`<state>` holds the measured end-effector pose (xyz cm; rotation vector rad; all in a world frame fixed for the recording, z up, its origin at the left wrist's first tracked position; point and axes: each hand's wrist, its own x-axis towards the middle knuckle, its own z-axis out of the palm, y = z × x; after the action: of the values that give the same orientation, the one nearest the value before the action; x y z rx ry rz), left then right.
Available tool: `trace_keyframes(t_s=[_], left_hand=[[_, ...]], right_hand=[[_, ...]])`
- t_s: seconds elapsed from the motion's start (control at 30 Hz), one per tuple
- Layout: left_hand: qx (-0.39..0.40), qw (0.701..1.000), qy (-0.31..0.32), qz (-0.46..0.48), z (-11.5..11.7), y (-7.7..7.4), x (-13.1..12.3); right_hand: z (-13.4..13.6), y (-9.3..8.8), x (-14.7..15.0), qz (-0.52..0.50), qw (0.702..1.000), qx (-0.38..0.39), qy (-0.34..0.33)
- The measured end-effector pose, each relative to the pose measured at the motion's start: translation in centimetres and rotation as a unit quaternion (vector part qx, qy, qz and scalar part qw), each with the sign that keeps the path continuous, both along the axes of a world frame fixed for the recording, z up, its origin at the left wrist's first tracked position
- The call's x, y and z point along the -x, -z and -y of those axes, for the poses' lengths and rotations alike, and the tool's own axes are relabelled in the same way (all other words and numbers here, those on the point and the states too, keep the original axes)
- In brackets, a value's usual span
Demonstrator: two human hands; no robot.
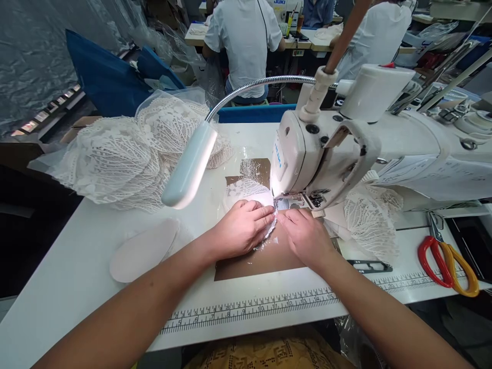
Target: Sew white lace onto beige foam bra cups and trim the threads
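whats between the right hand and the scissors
In the head view, mainly the lower part of a lace piece and a dark slotted tool lie between the right hand and the scissors, with bare white tabletop just before the scissors.

The lace piece [248, 188] is openwork cloth with a rough texture. The sewing machine [292, 148] has a smooth, glossy finish. The lamp [190, 164] joins a ribbed, shiny metal neck to a smooth plastic head; the scissors [441, 262] have glossy plastic handles.

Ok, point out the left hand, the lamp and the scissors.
Left hand [246, 228], head view, on its back.
Lamp [190, 165], head view, on its shade.
Scissors [441, 259], head view, on the red handle.
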<state>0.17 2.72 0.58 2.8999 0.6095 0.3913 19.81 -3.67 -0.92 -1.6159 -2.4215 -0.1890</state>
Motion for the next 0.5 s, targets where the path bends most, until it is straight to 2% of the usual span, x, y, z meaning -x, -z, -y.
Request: trace_keyframes(t_s=[0.3, 0.5], left_hand=[[0.006, 1.0, 0.006, 0.022, -0.21, 0.25, 0.42], [0.034, 0.997, 0.052, 0.036, -0.12, -0.03, 0.69]], right_hand=[[-0.37, -0.06, 0.13, -0.008, 0.998, 0.032, 0.044], [0.1, -0.4, -0.68, -0.072, 0.996, 0.044, 0.036]])
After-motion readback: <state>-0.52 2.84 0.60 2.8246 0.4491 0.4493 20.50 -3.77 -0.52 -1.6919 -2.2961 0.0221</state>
